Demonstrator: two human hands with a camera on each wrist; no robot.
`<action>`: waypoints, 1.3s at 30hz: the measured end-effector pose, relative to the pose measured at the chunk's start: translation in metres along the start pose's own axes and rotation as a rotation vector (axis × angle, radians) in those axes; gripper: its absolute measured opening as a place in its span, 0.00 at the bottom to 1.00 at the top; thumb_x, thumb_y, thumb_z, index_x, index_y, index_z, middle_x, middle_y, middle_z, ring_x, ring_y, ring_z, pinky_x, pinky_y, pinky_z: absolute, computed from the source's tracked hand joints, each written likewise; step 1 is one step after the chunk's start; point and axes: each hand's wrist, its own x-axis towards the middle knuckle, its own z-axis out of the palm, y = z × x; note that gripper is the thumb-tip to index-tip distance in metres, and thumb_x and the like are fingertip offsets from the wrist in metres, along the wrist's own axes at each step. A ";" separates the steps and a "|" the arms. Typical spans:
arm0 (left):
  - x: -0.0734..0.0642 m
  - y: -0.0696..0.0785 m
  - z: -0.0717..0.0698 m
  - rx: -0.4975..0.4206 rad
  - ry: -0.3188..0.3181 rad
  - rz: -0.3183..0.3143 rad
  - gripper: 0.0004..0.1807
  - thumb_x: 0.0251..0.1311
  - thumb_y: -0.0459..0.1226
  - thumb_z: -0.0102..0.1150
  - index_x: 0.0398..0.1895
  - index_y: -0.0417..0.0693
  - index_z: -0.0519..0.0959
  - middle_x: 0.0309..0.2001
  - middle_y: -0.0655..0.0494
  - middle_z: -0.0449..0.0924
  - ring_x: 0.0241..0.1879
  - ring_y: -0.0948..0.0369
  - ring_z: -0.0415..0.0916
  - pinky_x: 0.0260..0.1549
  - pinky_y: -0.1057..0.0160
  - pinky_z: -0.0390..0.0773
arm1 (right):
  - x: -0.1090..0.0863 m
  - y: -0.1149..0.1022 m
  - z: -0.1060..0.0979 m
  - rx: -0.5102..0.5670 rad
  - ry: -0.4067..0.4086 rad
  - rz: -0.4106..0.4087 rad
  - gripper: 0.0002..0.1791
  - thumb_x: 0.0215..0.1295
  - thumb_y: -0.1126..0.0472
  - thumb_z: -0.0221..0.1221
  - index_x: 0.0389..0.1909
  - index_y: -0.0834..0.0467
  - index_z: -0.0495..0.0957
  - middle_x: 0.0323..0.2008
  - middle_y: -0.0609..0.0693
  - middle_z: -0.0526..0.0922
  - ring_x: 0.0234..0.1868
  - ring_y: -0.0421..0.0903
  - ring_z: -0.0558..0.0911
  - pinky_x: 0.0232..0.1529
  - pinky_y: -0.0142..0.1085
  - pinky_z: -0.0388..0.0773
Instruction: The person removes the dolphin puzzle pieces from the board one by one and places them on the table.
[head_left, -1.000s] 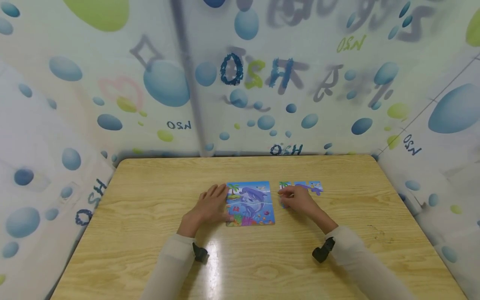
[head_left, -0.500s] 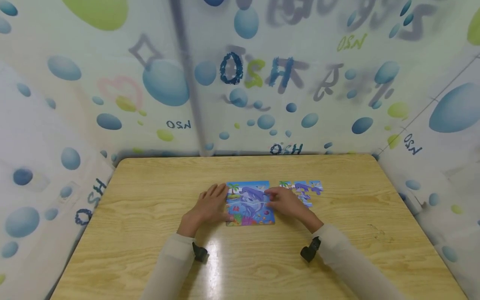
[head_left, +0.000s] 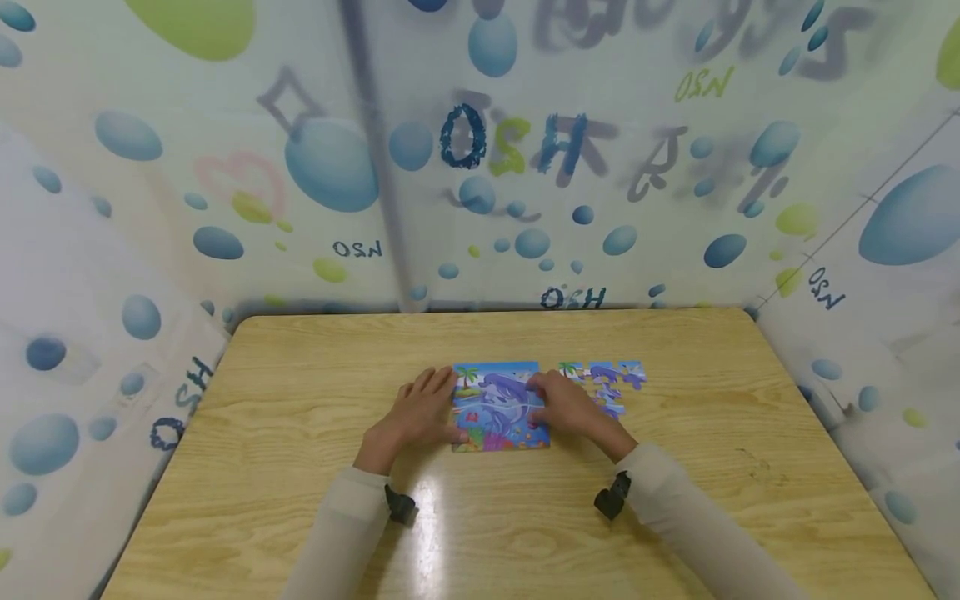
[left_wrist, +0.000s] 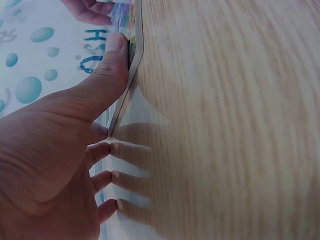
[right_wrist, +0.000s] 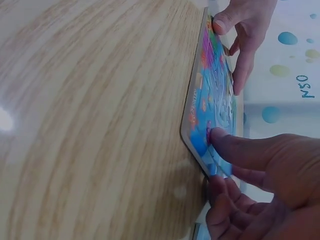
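A flat square puzzle board [head_left: 495,417] with a dolphin picture lies on the table. My left hand [head_left: 414,417] rests along its left side; in the left wrist view the straight thumb [left_wrist: 115,47] presses the corner while the fingertips meet the table. At the board's right side is my right hand [head_left: 573,407]. In the right wrist view its thumb [right_wrist: 225,142] touches the picture and the other fingers curl by the edge. Whether a piece is pinched there I cannot tell. Loose puzzle pieces [head_left: 602,373] lie just right of the board, partly behind the right hand.
The wooden table [head_left: 315,358] extends around the board on all sides. Behind it stands a pale curtain-like wall [head_left: 645,150] with blue and green spots and lettering. A small dark camera [head_left: 611,497] sits on the right wrist and another camera [head_left: 400,506] on the left.
My right hand has moved left, from the loose pieces to the right side of the board, uncovering more pieces. My left hand has stayed in place on the board.
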 end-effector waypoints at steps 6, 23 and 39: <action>0.000 0.002 0.000 0.013 -0.005 -0.006 0.58 0.56 0.61 0.65 0.79 0.43 0.48 0.80 0.45 0.43 0.78 0.41 0.38 0.71 0.36 0.48 | 0.000 0.002 0.003 0.013 0.033 -0.032 0.23 0.55 0.62 0.73 0.50 0.57 0.76 0.38 0.50 0.78 0.35 0.45 0.74 0.38 0.40 0.75; 0.001 -0.002 0.001 0.023 -0.015 -0.004 0.59 0.55 0.62 0.64 0.80 0.44 0.46 0.80 0.46 0.42 0.78 0.42 0.37 0.71 0.37 0.49 | -0.007 0.008 -0.005 0.261 0.056 0.009 0.14 0.62 0.65 0.65 0.49 0.56 0.82 0.37 0.50 0.83 0.40 0.46 0.82 0.42 0.42 0.80; 0.001 -0.003 0.002 -0.004 -0.012 0.004 0.58 0.56 0.62 0.64 0.80 0.45 0.45 0.80 0.46 0.41 0.78 0.43 0.36 0.71 0.36 0.46 | -0.021 0.034 -0.033 0.615 0.057 0.174 0.16 0.73 0.65 0.54 0.58 0.65 0.79 0.32 0.53 0.82 0.28 0.45 0.77 0.32 0.37 0.78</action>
